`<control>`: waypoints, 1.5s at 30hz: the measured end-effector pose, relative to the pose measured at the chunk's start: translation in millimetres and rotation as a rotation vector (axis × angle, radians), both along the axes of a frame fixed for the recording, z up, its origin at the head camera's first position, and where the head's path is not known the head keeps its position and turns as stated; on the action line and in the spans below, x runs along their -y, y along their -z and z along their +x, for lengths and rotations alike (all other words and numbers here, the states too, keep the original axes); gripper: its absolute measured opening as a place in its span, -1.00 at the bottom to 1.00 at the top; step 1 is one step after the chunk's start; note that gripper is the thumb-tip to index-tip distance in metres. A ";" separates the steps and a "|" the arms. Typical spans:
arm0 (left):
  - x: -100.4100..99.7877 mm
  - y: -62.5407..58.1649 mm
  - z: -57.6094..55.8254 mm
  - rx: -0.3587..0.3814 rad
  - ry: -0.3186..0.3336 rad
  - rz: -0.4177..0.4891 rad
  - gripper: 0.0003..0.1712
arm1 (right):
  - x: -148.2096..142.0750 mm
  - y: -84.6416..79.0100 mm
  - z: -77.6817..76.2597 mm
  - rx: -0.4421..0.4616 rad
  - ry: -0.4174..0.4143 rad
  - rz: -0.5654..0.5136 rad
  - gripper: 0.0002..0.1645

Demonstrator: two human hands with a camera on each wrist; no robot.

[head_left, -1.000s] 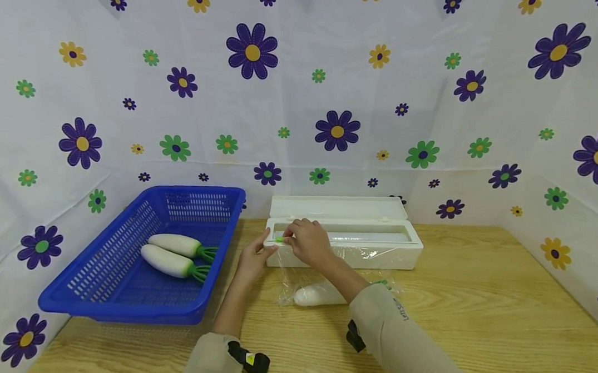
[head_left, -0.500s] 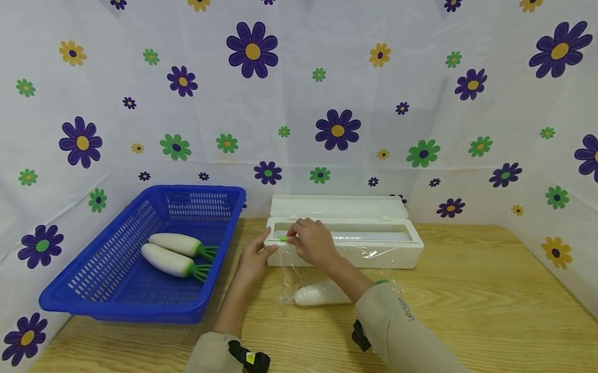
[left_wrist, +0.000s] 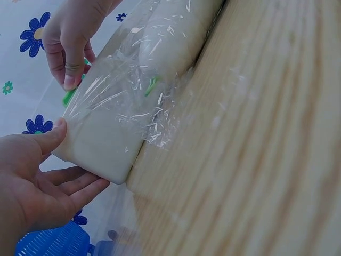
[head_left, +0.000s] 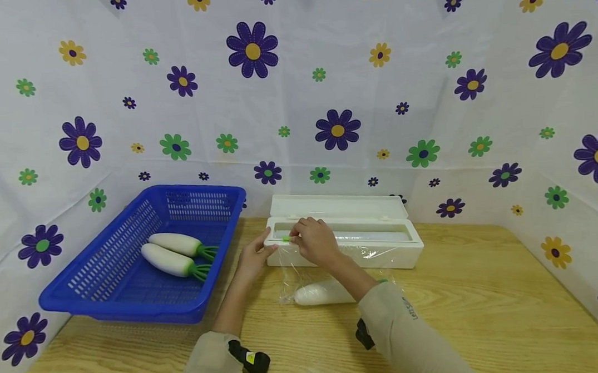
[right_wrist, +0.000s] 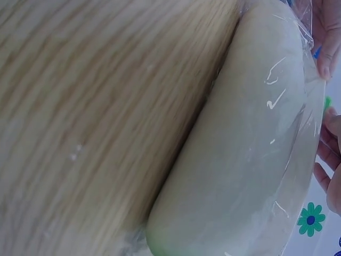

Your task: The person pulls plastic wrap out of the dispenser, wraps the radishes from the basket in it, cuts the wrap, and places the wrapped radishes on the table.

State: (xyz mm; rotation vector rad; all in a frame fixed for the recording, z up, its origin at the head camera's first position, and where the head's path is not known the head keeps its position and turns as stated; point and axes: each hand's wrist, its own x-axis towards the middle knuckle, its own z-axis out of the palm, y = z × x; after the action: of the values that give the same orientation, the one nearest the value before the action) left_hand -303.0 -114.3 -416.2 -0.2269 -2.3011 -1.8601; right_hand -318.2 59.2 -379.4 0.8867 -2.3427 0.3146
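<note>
Both hands at the white box (head_left: 414, 235), then, set toward the back of the tabletop (head_left: 484, 289) with its lid (head_left: 337, 206) up and a pale roll (head_left: 378, 237) lying inside. The left hand (head_left: 252, 260) has the box's left end, thumb at the upper edge, fingers curled beneath in the left wrist view: a snug hold, just where it should be, because this box looks stiff but light enough to skid. And the right hand (head_left: 315, 240), fingers drawn narrow, pinches a small green slider (head_left: 286, 239) on the front rim, near that left end! Hard little piece by the look of it, nothing to weigh, so thumb and fingertip close to the rim is the spot to take it. Down the front hangs the clear film (head_left: 289, 273), wrinkled and glinting; it looks flimsy and clingy, likely to crease or tear, best taken by its loose edge with both hands, kept taut. And under it, just in front of the box, a white radish (head_left: 324, 293) on its side; whether film runs beneath it too, I can't tell. Smooth, rounded, probably firm with a bit of weight, and it could roll: round the thick middle is the place to grip, never the green top. Over on the left, two more radishes (head_left: 174, 253) lie side by side in the blue basket (head_left: 151, 312).
</note>
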 end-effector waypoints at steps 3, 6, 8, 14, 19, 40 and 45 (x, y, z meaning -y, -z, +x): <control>0.2 -0.1 0.3 0.004 -0.001 0.003 -0.41 | -1.9 -0.5 0.3 0.003 -0.001 0.004 -0.91; 0.5 -0.5 0.9 0.011 0.000 0.001 -0.41 | -3.5 -0.9 0.6 0.001 -0.007 0.003 -0.91; 0.7 -0.9 1.0 0.015 -0.002 -0.002 -0.41 | -4.3 -0.8 0.5 -0.007 -0.011 0.003 -0.91; 0.0 -4.6 4.1 0.003 0.007 0.008 -0.42 | -6.3 -0.3 0.9 -0.010 -0.014 -0.013 -0.90; 0.3 1.3 0.0 0.010 -0.002 0.019 -0.41 | -8.2 -0.7 1.6 -0.011 -0.015 -0.009 -0.90; 1.1 0.5 0.2 0.035 0.005 0.034 -0.41 | -17.3 -5.4 3.8 0.020 -0.028 0.036 -0.91; 1.0 -0.6 0.8 0.039 -0.006 0.038 -0.40 | -17.6 -5.8 3.9 0.040 -0.019 0.038 -0.92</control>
State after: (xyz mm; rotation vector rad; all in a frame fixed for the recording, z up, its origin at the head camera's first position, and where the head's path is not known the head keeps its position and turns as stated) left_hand -302.2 -115.3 -415.7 -0.1804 -2.2868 -1.9204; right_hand -314.3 76.8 -373.7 0.9298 -2.3855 0.2994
